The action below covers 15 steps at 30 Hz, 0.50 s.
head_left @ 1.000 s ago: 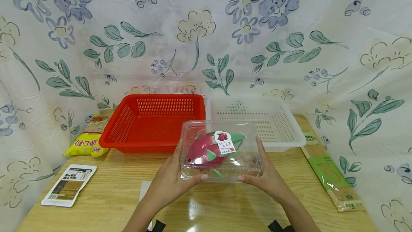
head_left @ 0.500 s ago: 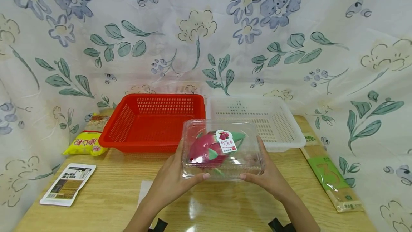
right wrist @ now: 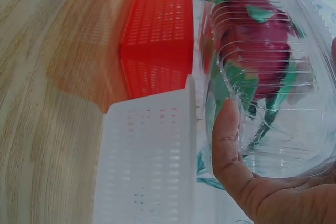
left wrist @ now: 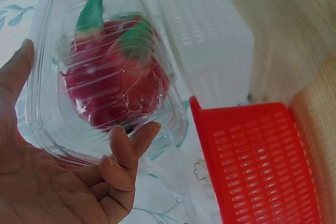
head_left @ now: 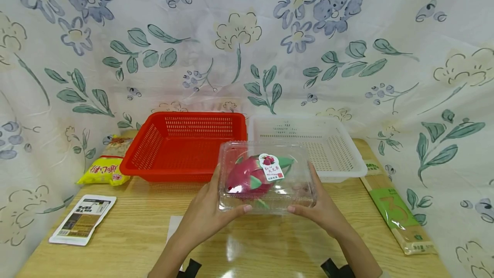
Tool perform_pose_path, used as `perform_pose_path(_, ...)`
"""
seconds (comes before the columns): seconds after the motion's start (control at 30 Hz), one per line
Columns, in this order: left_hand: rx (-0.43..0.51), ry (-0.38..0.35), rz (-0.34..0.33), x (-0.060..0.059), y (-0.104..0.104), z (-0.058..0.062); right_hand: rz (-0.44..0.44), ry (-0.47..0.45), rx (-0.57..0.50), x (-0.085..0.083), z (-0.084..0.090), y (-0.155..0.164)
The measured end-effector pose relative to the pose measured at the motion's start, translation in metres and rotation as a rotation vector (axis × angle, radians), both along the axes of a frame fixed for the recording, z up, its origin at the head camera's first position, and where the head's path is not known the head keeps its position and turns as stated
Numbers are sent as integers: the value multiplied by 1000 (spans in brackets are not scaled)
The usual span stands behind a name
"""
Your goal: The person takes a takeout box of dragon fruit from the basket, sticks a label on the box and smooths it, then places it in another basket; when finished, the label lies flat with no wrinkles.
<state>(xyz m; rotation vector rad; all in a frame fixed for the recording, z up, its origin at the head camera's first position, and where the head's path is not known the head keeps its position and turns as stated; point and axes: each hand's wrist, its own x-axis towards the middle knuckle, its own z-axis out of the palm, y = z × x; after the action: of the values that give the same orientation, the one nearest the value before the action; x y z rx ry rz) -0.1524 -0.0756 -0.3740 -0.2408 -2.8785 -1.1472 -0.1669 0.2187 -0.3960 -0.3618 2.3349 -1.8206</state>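
Left hand (head_left: 204,218) and right hand (head_left: 322,213) clasp the clear clamshell box (head_left: 267,178) by its ends, lifted above the tabletop (head_left: 127,239) before both baskets — thin, slick, crushable plastic, probably best supported underneath.

Table, left edge: yellow snack bag (head_left: 101,170) toward the back, printed leaflet (head_left: 82,219) nearer the front. Right edge: long green-labelled packet (head_left: 395,207).

Clamshell box (head_left: 267,178) sits mid-frame between the left hand (head_left: 203,217) and right hand (head_left: 323,212), fruit (head_left: 247,176) inside. Above it, 2 baskets side by side: one (head_left: 185,146) left, the other (head_left: 308,143) right. Snack bag (head_left: 101,170) and booklet (head_left: 82,219) lie lower left, long packet (head_left: 397,209) lower right, all on the table (head_left: 131,235).
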Motion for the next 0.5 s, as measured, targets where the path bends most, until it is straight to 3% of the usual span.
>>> perform_pose_path(0.5,11,5,-5,-5,3,3,4,-1,7,-5,4,3)
